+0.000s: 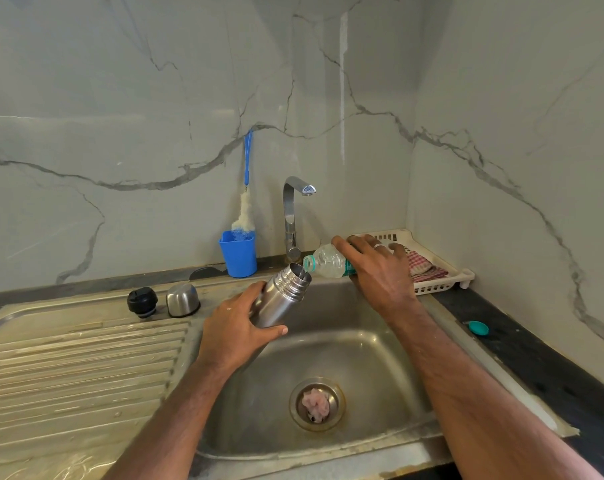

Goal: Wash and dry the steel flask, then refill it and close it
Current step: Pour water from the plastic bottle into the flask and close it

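Over the sink point(380, 393), in the middle of the frame, the left hand point(234, 330) grips the steel flask point(281, 296) around its lower body, fingers curled behind it and thumb across the front. The flask is tilted, its open mouth pointing up and to the right. Just right of it, the right hand point(380, 268) holds a clear plastic bottle point(326, 261) lying almost level, fingers wrapped over its body, a ring on one of them. The bottle's open neck with its teal collar sits right at the rim of the flask's mouth; whether water is running I cannot tell.

On the ribbed draining board point(79, 368) at the left, a black stopper point(142, 301) and a steel cup lid point(183, 299) stand side by side, apart from the flask. Behind them, against the marble wall, a blue cup point(239, 254) holds a bottle brush point(245, 202) with a blue handle. The tap point(293, 216) rises behind the flask, nothing coming from its spout. In the corner at the right a white plastic basket point(432, 271) holds a checked cloth point(425, 268). A small teal bottle cap point(479, 328) lies on the dark bench point(536, 368) to the right of the sink. Something pale sits in the drain point(316, 403) at the bottom of the sink.
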A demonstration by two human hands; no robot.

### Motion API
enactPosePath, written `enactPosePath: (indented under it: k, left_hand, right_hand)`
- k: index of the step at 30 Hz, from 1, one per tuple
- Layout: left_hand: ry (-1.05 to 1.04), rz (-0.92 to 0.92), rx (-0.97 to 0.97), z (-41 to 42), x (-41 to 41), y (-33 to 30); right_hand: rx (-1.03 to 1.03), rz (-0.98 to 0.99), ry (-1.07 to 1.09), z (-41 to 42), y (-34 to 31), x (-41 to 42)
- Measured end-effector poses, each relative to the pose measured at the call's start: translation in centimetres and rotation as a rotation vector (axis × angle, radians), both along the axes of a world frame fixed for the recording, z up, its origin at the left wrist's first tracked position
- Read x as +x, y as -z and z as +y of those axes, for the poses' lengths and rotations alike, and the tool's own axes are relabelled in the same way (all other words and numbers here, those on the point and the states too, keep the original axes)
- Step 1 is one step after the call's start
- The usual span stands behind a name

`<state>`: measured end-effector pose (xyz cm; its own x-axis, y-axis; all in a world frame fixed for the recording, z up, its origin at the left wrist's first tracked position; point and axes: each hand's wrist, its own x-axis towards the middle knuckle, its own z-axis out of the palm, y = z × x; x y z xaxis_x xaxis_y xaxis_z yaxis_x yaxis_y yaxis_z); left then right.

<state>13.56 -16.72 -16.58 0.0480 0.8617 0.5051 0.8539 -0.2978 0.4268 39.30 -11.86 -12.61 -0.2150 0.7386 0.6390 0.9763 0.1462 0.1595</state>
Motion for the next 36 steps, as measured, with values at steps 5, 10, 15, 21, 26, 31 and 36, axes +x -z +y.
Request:
enactPosePath:
  k: [5,10,15,21,26,31,36]
  left_hand:
    - [0.01,-0.005,0.0,0.14,0.02,0.08]
    - [0.009,-0.014,0.007,0.07,-0.07,0.1]
    - [0.004,-0.007,-0.005,-0.03,0.11,0.0]
    - [0.0,0.005,-0.004,-0.07,0.1,0.05]
    - [0.002,0.011,-0.017,-0.05,0.16,0.08]
    - [-0.002,0.016,-0.024,0.0,0.16,0.07]
    - [0.0,0.011,-0.024,0.01,0.18,0.05]
  right_hand:
    - [0.014,-0.004,-0.01,-0.01,0.04,0.08]
    - [0.006,0.003,-0.009,0.06,0.12,0.09]
    - [-0.012,0.01,0.002,0.08,0.04,0.13]
    - [-0.037,0.012,-0.005,-0.06,-0.19,0.23]
    - [-0.018,0.023,-0.001,0.08,0.03,0.29]
    - [-0.018,0.028,0.0,0.15,-0.02,0.34]
    - [-0.036,0.031,0.0,0.25,0.02,0.41]
